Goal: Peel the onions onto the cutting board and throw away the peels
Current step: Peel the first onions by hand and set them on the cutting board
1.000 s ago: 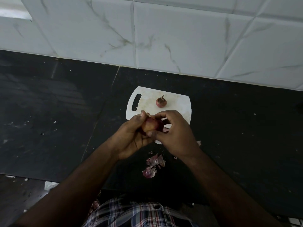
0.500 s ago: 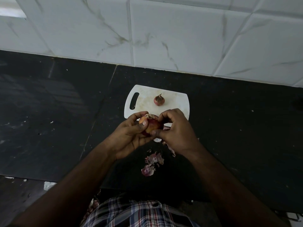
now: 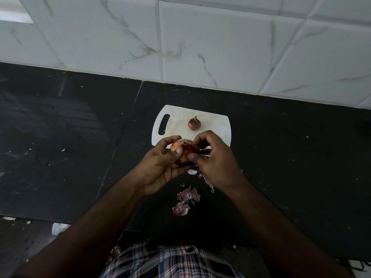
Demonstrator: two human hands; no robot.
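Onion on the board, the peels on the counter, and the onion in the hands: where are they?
onion on the board point(image 3: 194, 124): head view, middle of its skin.
peels point(image 3: 185, 199): head view, largest pile.
onion in the hands point(image 3: 181, 147): head view, bare top part.

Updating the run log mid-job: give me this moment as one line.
left hand holds onion | right hand pinches its skin | second onion on cutting board | peels on counter
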